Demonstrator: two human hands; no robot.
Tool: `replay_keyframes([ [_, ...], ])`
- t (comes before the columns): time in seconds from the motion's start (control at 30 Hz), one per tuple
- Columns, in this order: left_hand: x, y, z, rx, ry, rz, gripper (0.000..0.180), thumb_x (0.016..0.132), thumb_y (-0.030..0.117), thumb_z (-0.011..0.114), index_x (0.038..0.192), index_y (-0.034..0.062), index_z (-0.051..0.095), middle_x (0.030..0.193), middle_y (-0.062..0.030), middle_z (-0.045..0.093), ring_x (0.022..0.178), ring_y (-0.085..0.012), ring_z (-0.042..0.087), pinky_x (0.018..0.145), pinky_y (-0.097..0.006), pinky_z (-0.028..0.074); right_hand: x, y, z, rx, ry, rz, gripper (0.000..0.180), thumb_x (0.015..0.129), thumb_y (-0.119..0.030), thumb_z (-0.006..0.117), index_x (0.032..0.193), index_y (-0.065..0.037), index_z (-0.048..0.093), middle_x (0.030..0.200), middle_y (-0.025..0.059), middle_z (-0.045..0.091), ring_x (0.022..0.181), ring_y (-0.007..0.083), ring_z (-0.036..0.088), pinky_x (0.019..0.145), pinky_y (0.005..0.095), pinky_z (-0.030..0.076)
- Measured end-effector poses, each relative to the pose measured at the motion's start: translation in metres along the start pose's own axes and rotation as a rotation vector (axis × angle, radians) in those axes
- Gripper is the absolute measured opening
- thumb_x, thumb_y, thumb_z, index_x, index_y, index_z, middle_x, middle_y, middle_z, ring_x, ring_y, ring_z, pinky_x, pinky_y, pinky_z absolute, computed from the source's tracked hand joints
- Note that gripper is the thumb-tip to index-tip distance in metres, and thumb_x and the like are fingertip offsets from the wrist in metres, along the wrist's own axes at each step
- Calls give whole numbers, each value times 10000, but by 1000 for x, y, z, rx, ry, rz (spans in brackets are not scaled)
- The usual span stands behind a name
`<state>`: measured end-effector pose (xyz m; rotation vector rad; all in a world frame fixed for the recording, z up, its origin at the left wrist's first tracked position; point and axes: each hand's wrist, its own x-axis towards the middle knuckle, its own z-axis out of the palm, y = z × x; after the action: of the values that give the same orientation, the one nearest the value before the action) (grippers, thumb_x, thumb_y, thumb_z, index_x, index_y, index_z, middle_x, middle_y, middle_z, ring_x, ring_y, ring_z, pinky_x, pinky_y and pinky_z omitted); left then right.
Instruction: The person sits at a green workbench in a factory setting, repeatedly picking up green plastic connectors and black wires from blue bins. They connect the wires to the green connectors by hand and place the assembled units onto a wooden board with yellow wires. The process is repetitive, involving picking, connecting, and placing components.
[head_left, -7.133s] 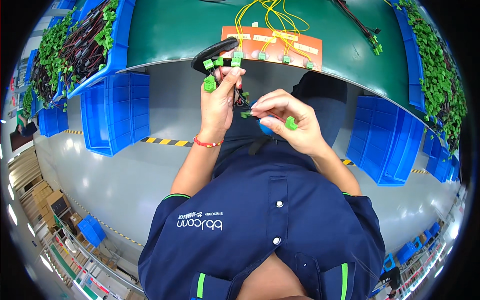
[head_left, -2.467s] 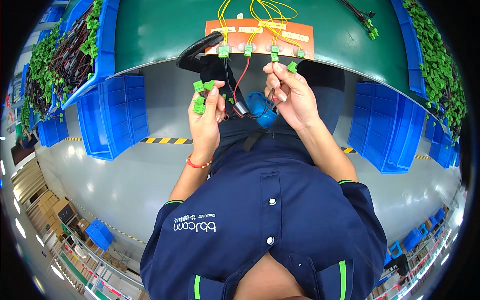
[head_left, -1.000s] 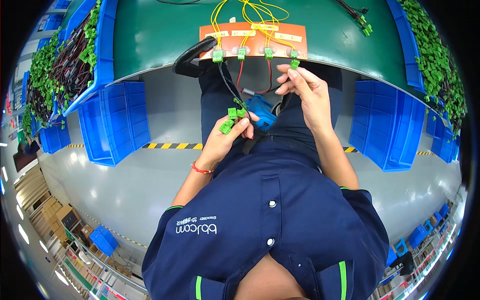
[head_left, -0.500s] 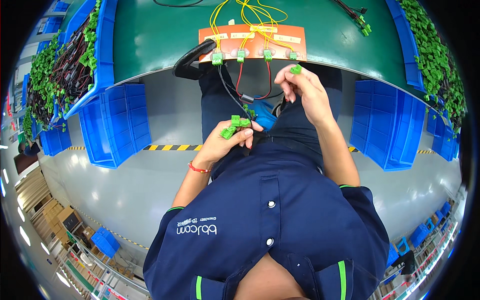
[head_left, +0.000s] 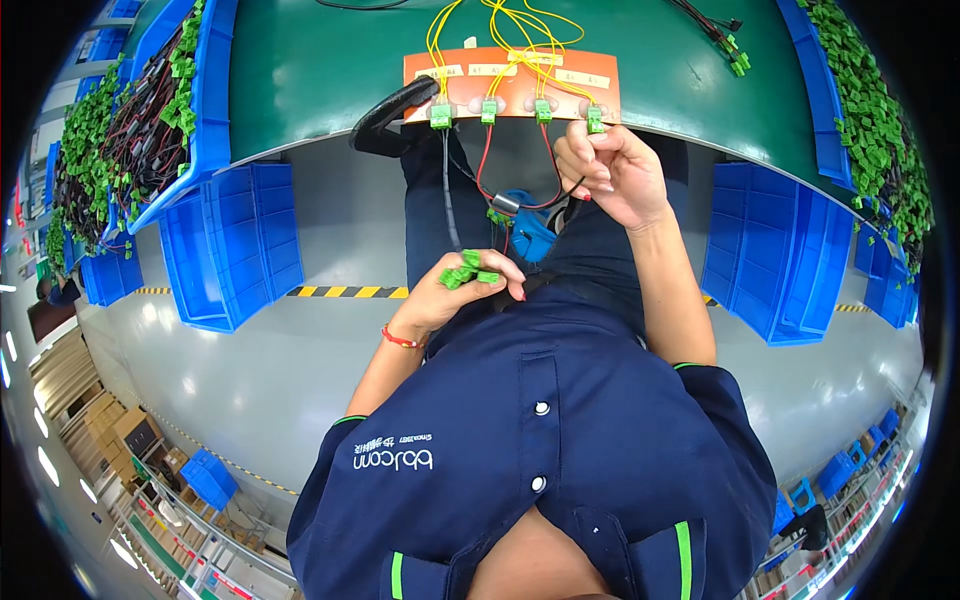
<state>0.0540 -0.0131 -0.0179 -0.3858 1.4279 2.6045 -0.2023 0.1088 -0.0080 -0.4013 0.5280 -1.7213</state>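
Several blocky green connectors tip red and black wires.

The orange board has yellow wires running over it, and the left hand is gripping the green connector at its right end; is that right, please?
Not quite: the head view shows the right hand, not the left hand, gripping the green connector at the right end of the orange board. The yellow wires do run over the board.

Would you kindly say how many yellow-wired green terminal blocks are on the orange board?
4, along the near edge of the orange board: leftmost block, second block, third block, rightmost block by the right hand. None seem hidden.
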Motion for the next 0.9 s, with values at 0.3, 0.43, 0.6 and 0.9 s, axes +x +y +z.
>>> replay_keyframes([
  [0.3, 8, 2, -2, -384, -144, 254, 34, 912, 84, 688, 885, 63, 689, 1055, -192, 671, 921, -233, 618, 886, -362, 481, -16, 8, -3, -349, 452, -32, 314, 957, -271, 682, 1064, 24, 700, 829, 49, 670, 592, 71, 516, 663, 301, 536],
  [0.43, 14, 3, 2, -327, -162, 224, 35, 909, 85, 686, 889, 57, 691, 1078, -193, 675, 905, -219, 615, 868, -351, 478, -15, 13, 11, -401, 629, -98, 235, 960, -219, 696, 1039, 2, 684, 879, 45, 664, 655, 87, 578, 681, 274, 531],
  [0.6, 11, 8, 11, -304, -147, 206, 37, 898, 77, 688, 908, 42, 688, 1086, -191, 676, 879, -209, 619, 864, -342, 479, -31, 23, 13, -871, 667, -200, 246, 964, -225, 701, 1049, -2, 642, 888, 20, 650, 718, 64, 585, 716, 223, 494],
  [0.9, 26, 16, 25, -202, -85, 88, 105, 953, 108, 651, 971, 7, 674, 1067, -184, 682, 960, -205, 624, 784, -294, 486, -47, 50, 53, -1104, 389, -148, 249, 959, -59, 639, 1201, -1, 626, 861, 81, 669, 731, 121, 648, 679, 266, 512],
])
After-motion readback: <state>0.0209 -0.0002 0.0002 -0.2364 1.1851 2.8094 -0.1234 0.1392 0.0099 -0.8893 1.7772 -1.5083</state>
